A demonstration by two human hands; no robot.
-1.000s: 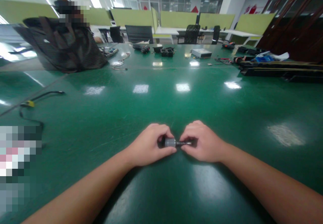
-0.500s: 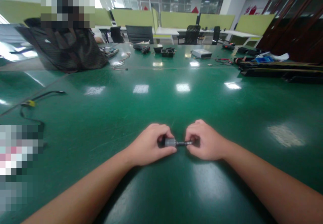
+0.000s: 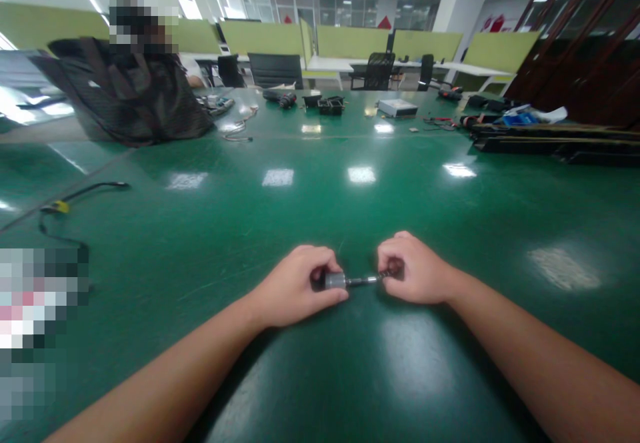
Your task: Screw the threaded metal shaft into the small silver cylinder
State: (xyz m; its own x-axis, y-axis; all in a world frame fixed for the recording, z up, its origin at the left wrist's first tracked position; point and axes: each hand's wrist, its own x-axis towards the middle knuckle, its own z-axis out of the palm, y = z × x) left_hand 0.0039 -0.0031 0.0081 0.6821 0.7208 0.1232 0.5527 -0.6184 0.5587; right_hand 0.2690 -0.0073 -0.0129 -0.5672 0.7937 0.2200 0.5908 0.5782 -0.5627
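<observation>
My left hand (image 3: 303, 286) is closed round a small grey metal cylinder (image 3: 335, 280), thumb and fingers gripping its sides just above the green table. From the cylinder's right end a thin, shiny rod (image 3: 361, 281) sticks out level. At the rod's far tip, my right hand (image 3: 417, 270) pinches a small dark coiled piece that looks like a spring (image 3: 387, 274), partly hidden by the fingers. Whether the coil is around the rod or only against its tip I cannot tell.
On the left stands a big dark bag (image 3: 145, 96), a person partly behind it. A black cable (image 3: 95, 186) with a yellow piece lies nearer. Farther back are a drill-like tool (image 3: 281, 98), a silver box (image 3: 397, 107) and a stack of black strips (image 3: 555, 138) at right.
My right hand has moved a little right and away from me, baring more of the rod and the coiled piece. My left hand has stayed almost still, holding the cylinder.
</observation>
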